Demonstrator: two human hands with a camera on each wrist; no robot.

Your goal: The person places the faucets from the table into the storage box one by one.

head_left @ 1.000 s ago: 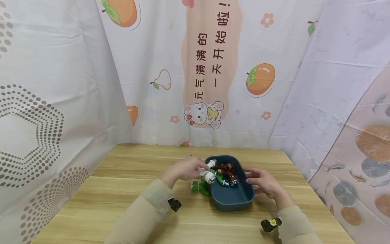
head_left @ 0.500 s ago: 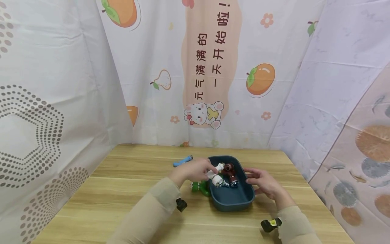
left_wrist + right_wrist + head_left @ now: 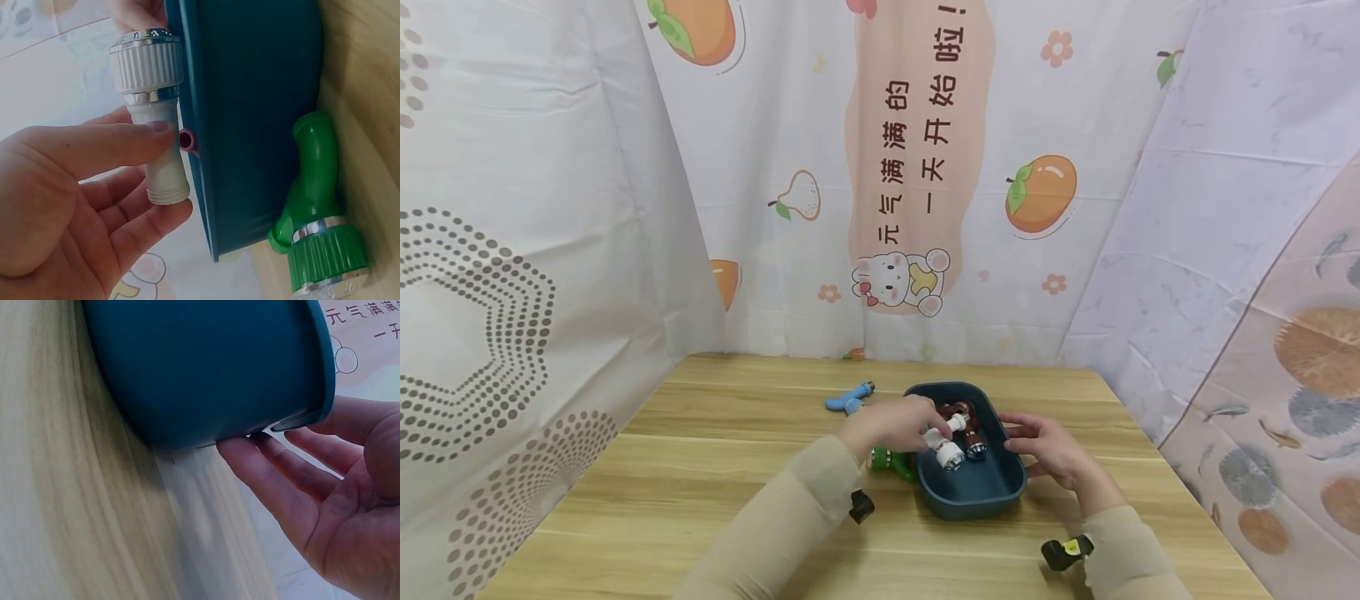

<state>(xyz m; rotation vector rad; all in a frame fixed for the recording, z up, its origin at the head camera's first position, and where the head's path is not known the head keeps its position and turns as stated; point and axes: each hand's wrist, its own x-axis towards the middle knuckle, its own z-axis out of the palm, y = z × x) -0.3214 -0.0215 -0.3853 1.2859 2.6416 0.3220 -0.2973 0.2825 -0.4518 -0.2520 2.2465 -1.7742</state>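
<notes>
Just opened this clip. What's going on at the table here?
A person's left hand holds a white tap-like piece between thumb and fingers, over a dark blue bin. The right hand touches the outside of the bin with its fingers. Dark red pieces lie inside the bin. On the table outside it are a green piece and a light blue one, the latter partly hidden by the left hand.

The left hand (image 3: 897,423) hides part of the blue tap (image 3: 848,399) at the tub's (image 3: 973,509) ten o'clock.
</notes>
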